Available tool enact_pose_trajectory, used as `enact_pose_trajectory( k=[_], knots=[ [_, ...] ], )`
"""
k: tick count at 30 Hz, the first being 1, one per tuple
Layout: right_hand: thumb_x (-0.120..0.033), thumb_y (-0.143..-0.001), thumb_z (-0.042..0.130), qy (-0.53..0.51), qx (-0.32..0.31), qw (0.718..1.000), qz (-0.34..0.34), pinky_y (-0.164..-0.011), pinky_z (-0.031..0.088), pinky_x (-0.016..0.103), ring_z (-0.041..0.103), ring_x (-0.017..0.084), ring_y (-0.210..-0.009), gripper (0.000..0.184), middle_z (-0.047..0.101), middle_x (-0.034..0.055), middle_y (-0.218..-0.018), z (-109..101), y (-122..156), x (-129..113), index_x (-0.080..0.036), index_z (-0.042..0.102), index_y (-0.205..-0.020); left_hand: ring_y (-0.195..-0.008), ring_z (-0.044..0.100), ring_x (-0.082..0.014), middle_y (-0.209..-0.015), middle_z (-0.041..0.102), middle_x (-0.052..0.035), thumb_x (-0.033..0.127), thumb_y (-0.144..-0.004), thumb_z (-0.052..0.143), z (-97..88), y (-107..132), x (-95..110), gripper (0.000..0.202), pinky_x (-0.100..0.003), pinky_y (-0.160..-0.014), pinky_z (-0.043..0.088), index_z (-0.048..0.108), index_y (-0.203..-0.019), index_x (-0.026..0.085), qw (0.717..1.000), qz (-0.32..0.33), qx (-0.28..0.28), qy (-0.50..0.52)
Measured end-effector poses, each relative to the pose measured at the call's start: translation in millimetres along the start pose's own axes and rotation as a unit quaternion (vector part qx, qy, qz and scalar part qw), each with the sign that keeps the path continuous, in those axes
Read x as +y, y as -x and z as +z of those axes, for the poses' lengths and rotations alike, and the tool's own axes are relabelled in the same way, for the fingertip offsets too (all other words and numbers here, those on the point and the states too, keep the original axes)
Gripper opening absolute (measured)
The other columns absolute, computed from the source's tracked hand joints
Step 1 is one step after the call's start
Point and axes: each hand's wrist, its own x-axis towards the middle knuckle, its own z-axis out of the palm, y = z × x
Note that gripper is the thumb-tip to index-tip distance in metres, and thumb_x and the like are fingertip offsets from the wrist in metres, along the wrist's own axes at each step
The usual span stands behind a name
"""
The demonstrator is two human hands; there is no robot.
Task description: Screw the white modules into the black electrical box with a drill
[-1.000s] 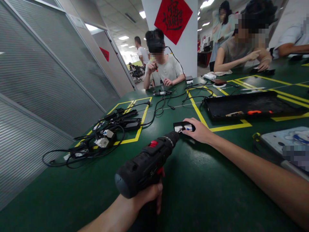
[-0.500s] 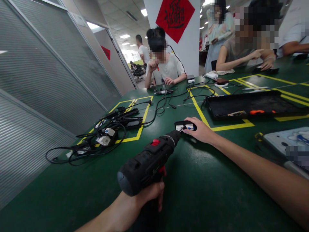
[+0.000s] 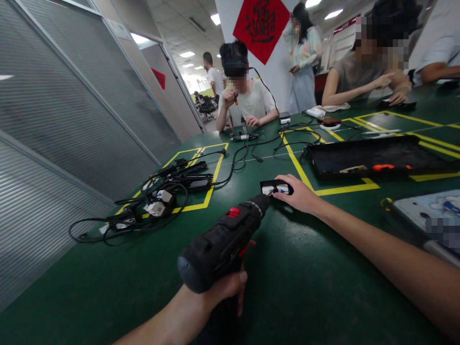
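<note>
- Black cordless drill (image 3: 219, 244) with red trigger and red top switch, one, held above the near part of the table, chuck aimed forward at the small case
- Left hand (image 3: 224, 287), closed round the drill's handle, one fingertip showing beyond the trigger
- Small black case (image 3: 266, 184) with white parts and blue marks inside, one, straight ahead of the chuck, open side turned toward the drill; contact with the drill's tip cannot be told
- Right hand (image 3: 300, 194), gripping the case at its right end, thumb on the near side, fingers over the top
- Green table (image 3: 305, 278), marked out with yellow tape (image 3: 348, 190)
- Black cables (image 3: 183, 189), one tangled heap, left of the drill, lying partly inside a taped rectangle, with white plug adapters (image 3: 155, 209) among them
- Shallow black tray (image 3: 355, 151), one, beyond the right forearm, holding an orange item (image 3: 383, 167) too small to identify
- Pale blue printed case (image 3: 413, 206), one, at the right edge, partly cut off
- Co-worker (image 3: 257, 98) in a headset, seated across the table, one hand raised with an orange-ended tool (image 3: 236, 99)
- Red diamond-shaped poster (image 3: 247, 38) with black characters, on the white pillar behind
</note>
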Motion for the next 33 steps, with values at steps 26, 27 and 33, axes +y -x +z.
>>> enact_pose_trajectory(
  k=[26,27,33],
  knots=[
    [-0.033,-0.083,0.065,0.011,0.009,1.0,-0.01,-0.088,0.043,0.034,0.054,0.019,-0.093,0.042,0.051,0.0038,-0.108,3.0,0.4,-0.6,-0.023,0.049,-0.121,-0.058,0.053,-0.0147,-0.07,0.052,-0.0006,0.038,-0.085,0.051,-4.4,1.5,1.8,0.042,-0.033,-0.06,0.047,0.047,-0.121,0.016,0.999,0.0,-0.024,-0.046],
    [-0.033,-0.083,0.065,0.011,0.01,1.0,-0.011,-0.088,0.043,0.034,0.054,0.019,-0.093,0.042,0.051,0.0037,-0.108,2.7,0.3,-0.9,-0.023,0.049,-0.12,-0.058,0.054,-0.0148,-0.069,0.052,-0.0007,0.037,-0.086,0.051,-4.6,1.6,2.0,0.041,-0.033,-0.06,0.047,0.047,-0.119,0.015,0.999,0.0,-0.027,-0.047],
    [-0.033,-0.083,0.064,0.013,0.002,1.0,-0.003,-0.087,0.044,0.035,0.054,0.019,-0.093,0.041,0.051,0.0042,-0.109,0.9,0.3,-3.8,-0.023,0.049,-0.12,-0.058,0.056,-0.016,-0.066,0.056,-0.0026,0.039,-0.085,0.051,-4.2,2.2,3.3,0.033,-0.032,-0.06,0.046,0.051,-0.104,0.013,0.998,-0.009,-0.02,-0.054]
  ],
)
